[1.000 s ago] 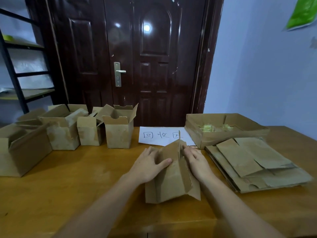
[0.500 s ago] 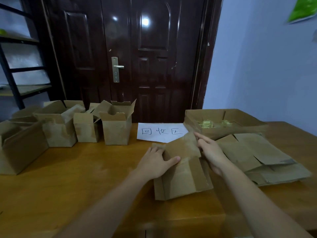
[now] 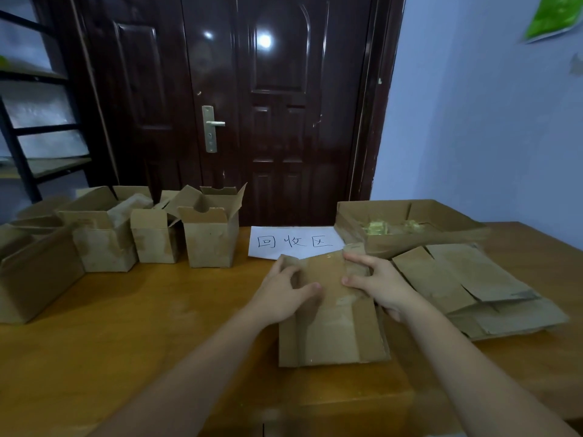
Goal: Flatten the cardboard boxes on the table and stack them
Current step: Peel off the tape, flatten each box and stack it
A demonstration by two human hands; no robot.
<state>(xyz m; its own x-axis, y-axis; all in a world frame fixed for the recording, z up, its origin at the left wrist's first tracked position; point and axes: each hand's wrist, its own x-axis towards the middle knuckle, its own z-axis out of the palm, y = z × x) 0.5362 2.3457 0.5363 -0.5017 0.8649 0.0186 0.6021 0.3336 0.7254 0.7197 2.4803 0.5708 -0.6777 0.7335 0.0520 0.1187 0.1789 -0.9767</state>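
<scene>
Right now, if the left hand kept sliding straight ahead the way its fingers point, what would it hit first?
Probably the white paper sign. The left hand rests on the flattened box, fingers pointing away toward the door, and the sign lies just past the box's far edge; depth is uncertain.

A dark door (image 3: 252, 105) is standing shut behind the table, its handle (image 3: 212, 127) catching light. A shelf (image 3: 38, 143) is sitting left; a green poster (image 3: 555, 17) is hanging on the wall (image 3: 473, 121).
</scene>
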